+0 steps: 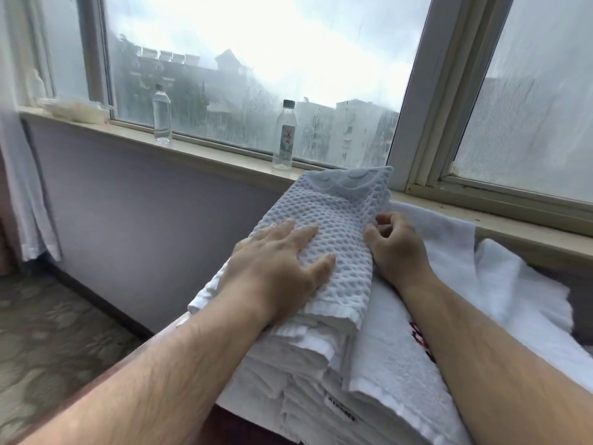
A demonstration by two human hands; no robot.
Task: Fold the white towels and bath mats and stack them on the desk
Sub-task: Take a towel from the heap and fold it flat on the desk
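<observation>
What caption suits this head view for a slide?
The left hand presses a folded waffle mat onto the towel stack; right hand pinches its edge.

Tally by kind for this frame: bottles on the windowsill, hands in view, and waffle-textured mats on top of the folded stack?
Clear plastic bottles: 2
Hands, left hand and right hand: 2
Waffle-textured bath mat: 1
Total: 5

Left of the towel stack (305, 348), the air over the floor (64, 332) lies open. Behind it a labelled bottle (284, 136) (upright on the windowsill (208, 155)) stands near, and a loose towel (513, 284) crowds the right.
</observation>
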